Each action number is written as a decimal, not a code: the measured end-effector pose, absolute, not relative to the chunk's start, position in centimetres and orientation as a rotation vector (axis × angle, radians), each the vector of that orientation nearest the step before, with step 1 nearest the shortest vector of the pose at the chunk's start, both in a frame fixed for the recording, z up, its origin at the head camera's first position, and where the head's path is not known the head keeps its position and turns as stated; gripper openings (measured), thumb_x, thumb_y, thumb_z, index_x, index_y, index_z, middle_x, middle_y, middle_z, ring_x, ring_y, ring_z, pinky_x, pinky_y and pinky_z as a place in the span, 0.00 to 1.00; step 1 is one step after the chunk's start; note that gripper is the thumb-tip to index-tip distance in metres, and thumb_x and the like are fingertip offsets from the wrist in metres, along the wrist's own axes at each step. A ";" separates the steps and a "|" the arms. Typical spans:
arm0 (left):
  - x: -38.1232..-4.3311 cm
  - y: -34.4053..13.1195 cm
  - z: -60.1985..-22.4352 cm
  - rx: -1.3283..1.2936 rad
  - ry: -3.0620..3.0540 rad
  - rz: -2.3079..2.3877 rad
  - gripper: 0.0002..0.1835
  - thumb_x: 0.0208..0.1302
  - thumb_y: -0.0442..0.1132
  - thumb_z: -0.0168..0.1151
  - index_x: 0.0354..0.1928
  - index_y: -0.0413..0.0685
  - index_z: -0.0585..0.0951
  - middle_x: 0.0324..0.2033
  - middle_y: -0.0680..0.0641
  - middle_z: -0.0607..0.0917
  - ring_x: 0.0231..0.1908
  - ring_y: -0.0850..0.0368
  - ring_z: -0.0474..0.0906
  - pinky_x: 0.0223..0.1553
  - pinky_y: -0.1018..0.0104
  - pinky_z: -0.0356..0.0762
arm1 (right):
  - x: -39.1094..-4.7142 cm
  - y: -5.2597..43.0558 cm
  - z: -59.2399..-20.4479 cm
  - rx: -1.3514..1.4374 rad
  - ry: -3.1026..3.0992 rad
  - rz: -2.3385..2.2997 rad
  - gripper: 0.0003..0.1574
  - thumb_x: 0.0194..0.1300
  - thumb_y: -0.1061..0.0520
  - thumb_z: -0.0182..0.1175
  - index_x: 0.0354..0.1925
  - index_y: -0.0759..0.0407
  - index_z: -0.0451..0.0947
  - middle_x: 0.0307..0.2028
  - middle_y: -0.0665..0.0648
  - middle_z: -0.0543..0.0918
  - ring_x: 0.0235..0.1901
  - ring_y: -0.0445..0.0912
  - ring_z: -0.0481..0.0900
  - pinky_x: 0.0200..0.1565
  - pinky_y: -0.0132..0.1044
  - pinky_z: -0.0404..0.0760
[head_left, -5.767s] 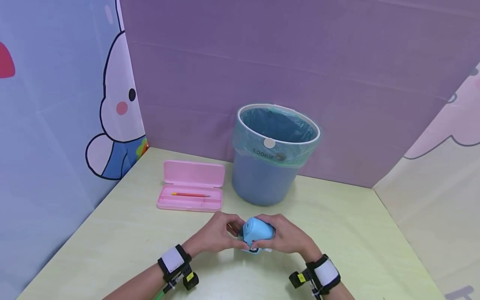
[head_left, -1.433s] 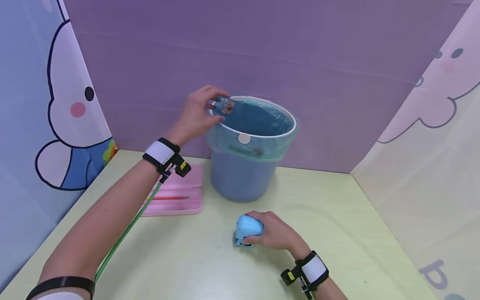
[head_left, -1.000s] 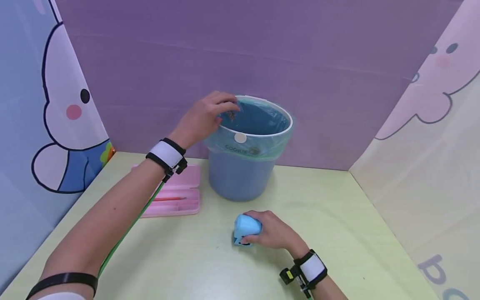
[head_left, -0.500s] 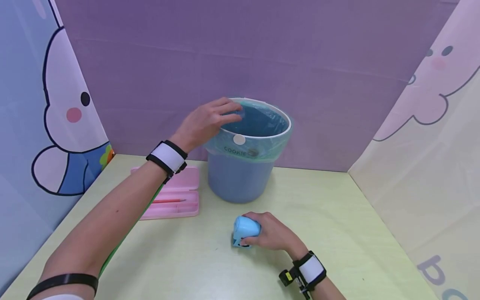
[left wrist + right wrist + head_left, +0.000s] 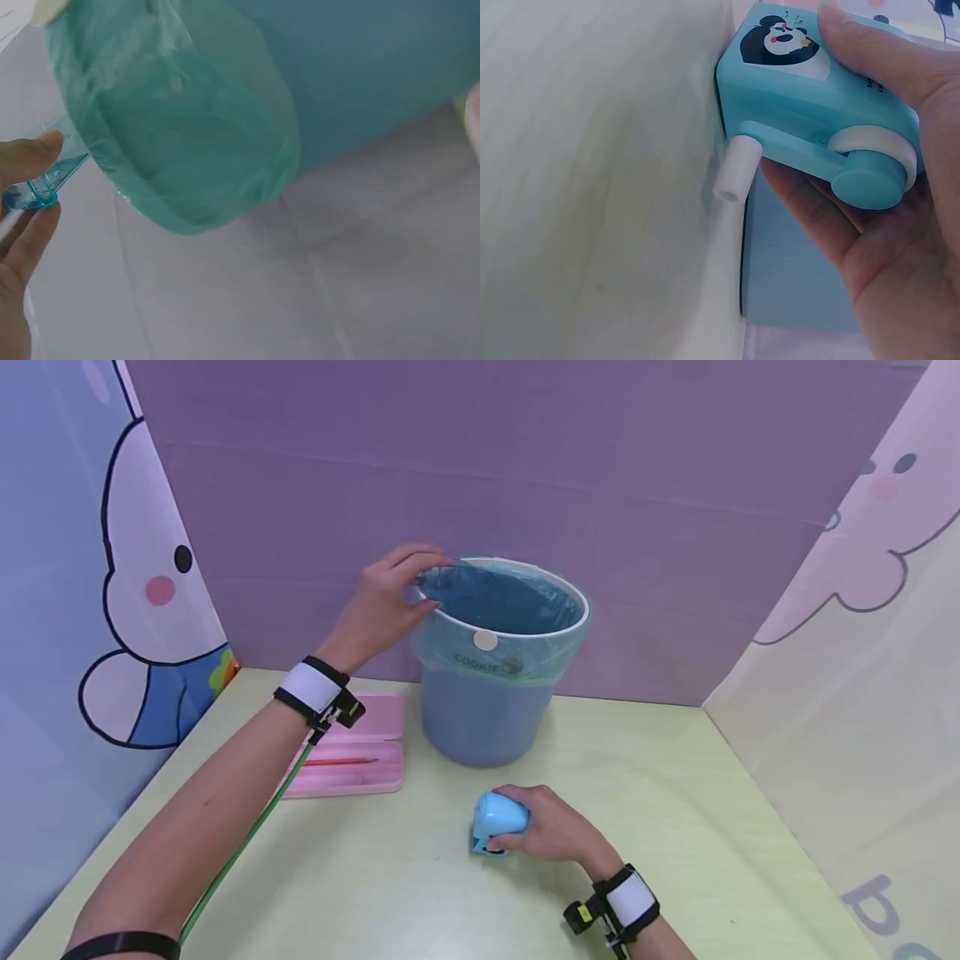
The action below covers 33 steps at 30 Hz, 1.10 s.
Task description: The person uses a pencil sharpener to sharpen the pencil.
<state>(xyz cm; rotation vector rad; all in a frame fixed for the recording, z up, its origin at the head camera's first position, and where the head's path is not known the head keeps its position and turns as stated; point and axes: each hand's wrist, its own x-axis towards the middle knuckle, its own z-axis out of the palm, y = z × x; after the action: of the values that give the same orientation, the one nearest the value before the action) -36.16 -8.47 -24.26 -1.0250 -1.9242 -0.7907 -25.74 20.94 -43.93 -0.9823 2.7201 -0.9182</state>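
Observation:
My left hand (image 5: 378, 606) is at the left rim of the blue bin (image 5: 480, 718), which has a green plastic liner (image 5: 180, 127). In the left wrist view its thumb and fingers pinch a clear blue shavings drawer (image 5: 49, 180) beside the liner; how much is inside is hard to tell. My right hand (image 5: 558, 822) grips a light blue hand-crank pencil sharpener (image 5: 501, 814) on the table. The right wrist view shows its panda picture, its crank arm and the white crank knob (image 5: 739, 168).
Left of the bin lies an open pink pencil case (image 5: 384, 717) with a red pencil (image 5: 341, 762) in it, partly behind the left forearm. A purple backdrop (image 5: 525, 468) stands close behind the bin. The table (image 5: 360, 877) is pale yellow-green.
Earlier both hands were at the sharpener. The left hand then carried the drawer, shavings showing in it, to the bin, turned over its opening, and now has drawn back leftward. The right hand stays put.

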 end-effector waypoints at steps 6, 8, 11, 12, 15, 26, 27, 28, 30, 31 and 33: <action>-32.0 -9.0 -24.8 -0.837 -1.882 -1.380 0.31 0.49 0.26 0.73 0.58 0.35 0.75 0.52 0.38 0.80 0.49 0.45 0.79 0.49 0.57 0.79 | -25.9 21.3 -44.3 -0.977 2.741 -0.919 0.37 0.52 0.36 0.71 0.57 0.45 0.75 0.44 0.42 0.81 0.41 0.39 0.79 0.44 0.40 0.79; -30.5 -9.2 -25.0 -0.775 -1.897 -1.496 0.31 0.50 0.25 0.72 0.59 0.34 0.74 0.52 0.36 0.79 0.50 0.41 0.78 0.51 0.58 0.78 | -25.9 21.6 -44.4 -0.981 2.748 -0.932 0.36 0.52 0.35 0.71 0.56 0.44 0.75 0.45 0.42 0.81 0.41 0.39 0.79 0.44 0.40 0.79; -29.2 -9.8 -26.1 -0.723 -1.913 -1.623 0.31 0.52 0.26 0.71 0.59 0.33 0.73 0.53 0.35 0.79 0.52 0.42 0.77 0.52 0.60 0.77 | -25.9 22.0 -44.5 -0.983 2.754 -0.979 0.36 0.52 0.36 0.71 0.56 0.44 0.75 0.45 0.41 0.82 0.41 0.39 0.79 0.44 0.40 0.80; -29.0 -10.1 -26.7 -0.705 -1.931 -1.651 0.31 0.52 0.28 0.72 0.60 0.34 0.73 0.53 0.37 0.80 0.52 0.43 0.78 0.52 0.61 0.78 | -25.9 22.1 -44.6 -0.983 2.757 -0.994 0.36 0.52 0.36 0.71 0.56 0.44 0.75 0.45 0.41 0.82 0.41 0.38 0.79 0.44 0.40 0.80; -27.8 -10.8 -28.8 -0.660 -2.004 -1.709 0.31 0.54 0.32 0.72 0.60 0.39 0.73 0.53 0.40 0.81 0.52 0.46 0.78 0.50 0.64 0.78 | -26.0 22.6 -44.7 -0.985 2.768 -1.022 0.35 0.52 0.37 0.72 0.56 0.45 0.75 0.45 0.40 0.82 0.42 0.38 0.79 0.45 0.40 0.79; -24.2 -10.6 -37.9 -0.628 -2.236 -1.820 0.32 0.52 0.36 0.75 0.61 0.53 0.75 0.52 0.45 0.80 0.48 0.49 0.79 0.48 0.66 0.79 | -26.1 22.9 -43.4 -1.039 2.778 -1.114 0.33 0.50 0.40 0.74 0.54 0.44 0.76 0.44 0.39 0.82 0.41 0.38 0.80 0.44 0.42 0.80; -23.8 -10.4 -38.4 -0.615 -2.264 -1.833 0.33 0.52 0.37 0.75 0.62 0.54 0.75 0.53 0.46 0.80 0.48 0.49 0.79 0.48 0.66 0.79 | -26.1 22.7 -43.3 -1.047 2.774 -1.126 0.34 0.50 0.40 0.74 0.55 0.44 0.76 0.45 0.39 0.82 0.41 0.38 0.80 0.44 0.42 0.80; -23.5 -10.2 -38.9 -0.597 -2.292 -1.842 0.33 0.51 0.37 0.75 0.62 0.55 0.75 0.52 0.46 0.80 0.48 0.50 0.79 0.47 0.66 0.79 | -26.1 22.5 -43.1 -1.052 2.771 -1.133 0.34 0.51 0.39 0.73 0.55 0.44 0.76 0.45 0.40 0.82 0.42 0.39 0.80 0.45 0.42 0.80; -22.8 -9.9 -39.8 -0.559 -2.346 -1.855 0.34 0.50 0.39 0.76 0.61 0.56 0.75 0.51 0.46 0.81 0.48 0.51 0.79 0.47 0.66 0.79 | -26.1 22.2 -42.9 -1.063 2.760 -1.144 0.35 0.51 0.38 0.72 0.56 0.44 0.75 0.46 0.41 0.82 0.43 0.39 0.80 0.45 0.43 0.80; -22.5 -9.8 -40.2 -0.549 -2.363 -1.862 0.34 0.50 0.39 0.76 0.61 0.54 0.76 0.52 0.45 0.81 0.48 0.51 0.79 0.47 0.66 0.79 | -26.1 21.9 -42.7 -1.066 2.753 -1.152 0.36 0.51 0.38 0.72 0.57 0.45 0.75 0.47 0.42 0.82 0.43 0.40 0.80 0.46 0.43 0.80; -22.0 -9.5 -40.9 -0.532 -2.381 -1.884 0.33 0.50 0.40 0.76 0.61 0.52 0.76 0.52 0.44 0.81 0.48 0.51 0.80 0.46 0.66 0.80 | -26.0 21.5 -42.4 -1.063 2.742 -1.173 0.38 0.51 0.37 0.72 0.58 0.45 0.75 0.48 0.44 0.82 0.45 0.41 0.79 0.46 0.44 0.80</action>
<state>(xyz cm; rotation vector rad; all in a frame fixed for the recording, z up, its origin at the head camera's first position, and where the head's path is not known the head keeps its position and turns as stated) -21.95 -9.52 -40.89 -0.5324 -2.3811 -1.8836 -25.95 21.49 -42.42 -1.0635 2.7417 -1.1728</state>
